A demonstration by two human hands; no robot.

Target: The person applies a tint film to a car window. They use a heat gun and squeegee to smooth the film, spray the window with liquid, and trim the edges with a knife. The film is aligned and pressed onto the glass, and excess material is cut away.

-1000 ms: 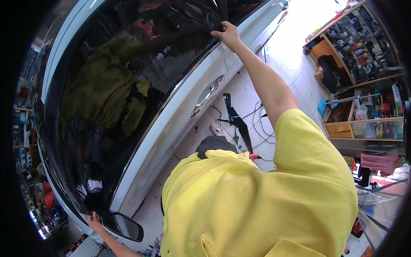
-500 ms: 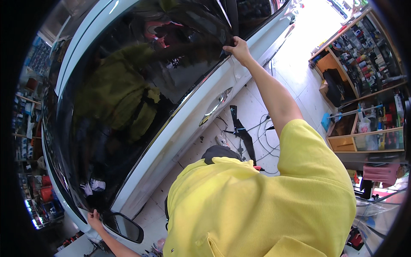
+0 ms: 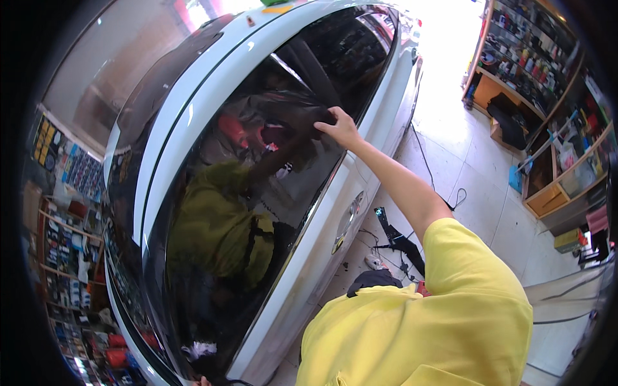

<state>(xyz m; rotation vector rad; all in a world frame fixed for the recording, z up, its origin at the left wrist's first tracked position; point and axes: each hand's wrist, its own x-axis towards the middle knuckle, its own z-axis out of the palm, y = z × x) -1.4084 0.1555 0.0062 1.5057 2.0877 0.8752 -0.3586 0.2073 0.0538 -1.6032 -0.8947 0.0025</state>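
My right hand [image 3: 333, 122] pinches the edge of a dark, glossy film [image 3: 290, 108] at the rear part of the white car's front side window [image 3: 225, 289], beside the door pillar. The tinted glass and film reflect my yellow shirt and arm. Below my hand runs the white door [image 3: 309, 257] with its handle [image 3: 347, 222]. My left hand [image 3: 202, 381] barely shows at the bottom edge, at the front lower corner of the window; its fingers are mostly out of frame.
Display cabinets [image 3: 515, 45] stand along the right, and shelves of goods [image 3: 67, 257] at the left. A dark trim piece [image 3: 402, 248] and cables [image 3: 428, 167] lie on the tiled floor [image 3: 463, 151] beside the car. A blue bin [image 3: 515, 177] sits near the cabinets.
My view has tilted up, showing more roof and the rear window. My right hand appears lower in the picture, still at the film, and my left hand has slipped mostly out of frame.
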